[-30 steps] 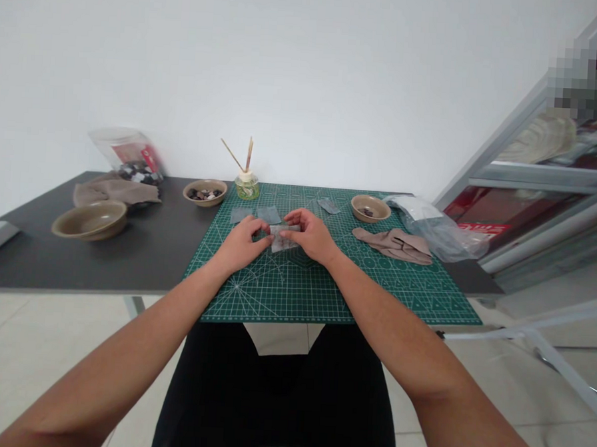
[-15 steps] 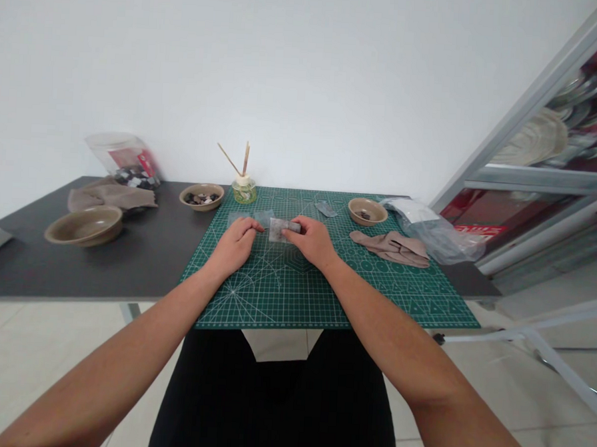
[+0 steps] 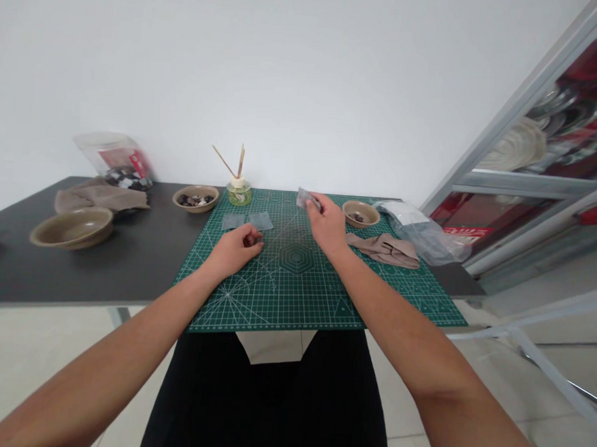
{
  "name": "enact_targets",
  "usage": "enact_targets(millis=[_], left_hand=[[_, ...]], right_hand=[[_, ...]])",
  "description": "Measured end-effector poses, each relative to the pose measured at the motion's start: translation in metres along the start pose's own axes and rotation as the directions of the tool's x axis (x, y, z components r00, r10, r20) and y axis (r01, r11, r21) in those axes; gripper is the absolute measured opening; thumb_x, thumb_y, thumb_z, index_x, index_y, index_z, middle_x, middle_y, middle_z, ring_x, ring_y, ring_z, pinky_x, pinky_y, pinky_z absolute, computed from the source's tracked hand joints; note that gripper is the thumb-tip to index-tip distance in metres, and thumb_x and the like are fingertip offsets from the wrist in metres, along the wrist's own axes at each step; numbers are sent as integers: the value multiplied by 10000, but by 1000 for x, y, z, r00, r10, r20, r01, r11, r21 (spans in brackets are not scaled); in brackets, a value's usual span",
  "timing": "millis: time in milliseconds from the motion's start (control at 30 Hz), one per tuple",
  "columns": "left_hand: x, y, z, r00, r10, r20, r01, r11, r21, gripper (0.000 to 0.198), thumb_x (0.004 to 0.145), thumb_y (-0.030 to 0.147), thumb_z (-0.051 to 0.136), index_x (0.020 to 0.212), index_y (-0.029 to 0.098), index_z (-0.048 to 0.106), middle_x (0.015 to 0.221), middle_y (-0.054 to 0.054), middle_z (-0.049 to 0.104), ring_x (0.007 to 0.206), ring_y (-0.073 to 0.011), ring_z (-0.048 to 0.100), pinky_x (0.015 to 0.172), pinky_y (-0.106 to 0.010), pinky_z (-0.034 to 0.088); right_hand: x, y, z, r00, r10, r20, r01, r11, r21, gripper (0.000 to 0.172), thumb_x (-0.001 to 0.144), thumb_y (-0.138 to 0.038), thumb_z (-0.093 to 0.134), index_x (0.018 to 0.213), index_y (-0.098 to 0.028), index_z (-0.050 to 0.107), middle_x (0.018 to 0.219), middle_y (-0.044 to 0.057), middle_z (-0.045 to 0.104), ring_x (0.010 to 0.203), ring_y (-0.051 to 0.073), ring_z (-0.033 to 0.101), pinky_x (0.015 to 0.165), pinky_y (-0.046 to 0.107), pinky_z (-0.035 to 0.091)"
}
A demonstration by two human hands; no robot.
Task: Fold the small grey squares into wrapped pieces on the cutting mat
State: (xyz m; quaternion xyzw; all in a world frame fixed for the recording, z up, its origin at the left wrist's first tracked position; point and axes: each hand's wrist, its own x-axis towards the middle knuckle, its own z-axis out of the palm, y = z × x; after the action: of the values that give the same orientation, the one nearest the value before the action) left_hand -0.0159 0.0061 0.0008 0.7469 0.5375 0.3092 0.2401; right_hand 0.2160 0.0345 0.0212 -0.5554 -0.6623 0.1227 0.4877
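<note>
My right hand (image 3: 326, 223) is closed on a small clear plastic bag (image 3: 304, 196) and holds it over the back of the green cutting mat (image 3: 294, 297). The bag looks greyish; its contents are hidden by my fingers. My left hand (image 3: 234, 250) rests on the mat with curled fingers; whatever they hold, if anything, is too small or hidden to make out. Just beyond it, two more small clear bags, a left one (image 3: 233, 221) and a right one (image 3: 261, 221), lie flat side by side. A bowl (image 3: 362, 213) with a few dark pieces stands right of my right hand.
Left of the mat are a bowl of dark and light stones (image 3: 196, 199), a larger brown bowl (image 3: 72, 230), a cloth (image 3: 102, 196) and a plastic pouch (image 3: 112, 157). A reed diffuser (image 3: 239, 192) stands at the back. A brown cloth (image 3: 388, 249) and plastic wrap (image 3: 423, 233) lie right.
My right hand has carried the bag away from my left hand, toward the back right. My left hand has drawn slightly nearer with fingers curled. The bag lying at the back right no longer shows.
</note>
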Motion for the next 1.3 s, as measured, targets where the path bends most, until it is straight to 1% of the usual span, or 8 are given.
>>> enact_targets(millis=[67,167,267,400,600,800,1100,1300], left_hand=[[-1,0,1,998,23,58,-24,1000,7,180,777,375,621,871,221,625,687,33,580,657,-163,542,663,-293,418],[-2,-2,2,995,56,85,-57,998,12,179,779,363,613,886,223,646,697,30,603,653,-160,551,656,-291,424],[-2,-3,3,994,63,88,-65,998,14,154,778,333,600,874,224,652,692,30,605,656,-158,555,652,-287,433],[-2,-2,4,992,78,104,-80,997,9,137,780,323,586,859,228,646,690,32,593,655,-157,556,647,-283,433],[-3,1,4,983,106,150,-117,991,70,108,790,292,569,848,230,636,696,26,600,653,-163,555,636,-288,407],[-3,4,3,977,136,167,-157,980,119,106,807,271,542,857,233,628,728,13,613,684,-177,564,649,-302,398],[-3,2,4,979,125,162,-145,982,119,99,812,282,549,850,238,630,719,18,609,671,-177,564,649,-301,399],[-2,1,3,978,124,166,-142,985,102,102,817,277,544,855,233,629,721,20,603,676,-173,563,649,-294,397]], right_hand=[[6,-2,3,995,-95,35,97,993,-68,401,1008,-343,398,1300,-210,638,1294,75,687,1153,232,633,1009,371,455],[11,0,19,960,-177,218,220,957,-190,417,1023,-281,376,1362,-197,604,1375,78,644,1265,205,583,1086,342,415],[13,4,39,910,-133,392,284,890,-357,436,1030,-274,353,1396,-219,583,1382,84,639,1230,229,608,1032,366,460],[14,11,51,884,-50,465,328,775,-540,457,1022,-248,321,1394,-243,587,1275,127,688,1074,277,667,889,404,503],[14,15,52,872,-58,486,352,764,-541,405,1007,-358,419,1230,-164,694,1204,170,700,1109,314,602,955,430,448],[12,17,57,889,-17,457,289,795,-533,517,990,-515,438,1243,-134,679,1237,190,656,1187,304,533,1035,429,387],[23,21,73,915,51,399,201,801,-564,504,996,-481,415,1194,-109,690,1228,215,647,1209,301,508,1048,445,364],[28,17,79,957,152,248,30,795,-606,483,973,-478,439,1202,-135,691,1255,207,642,1235,347,493,993,473,412]])
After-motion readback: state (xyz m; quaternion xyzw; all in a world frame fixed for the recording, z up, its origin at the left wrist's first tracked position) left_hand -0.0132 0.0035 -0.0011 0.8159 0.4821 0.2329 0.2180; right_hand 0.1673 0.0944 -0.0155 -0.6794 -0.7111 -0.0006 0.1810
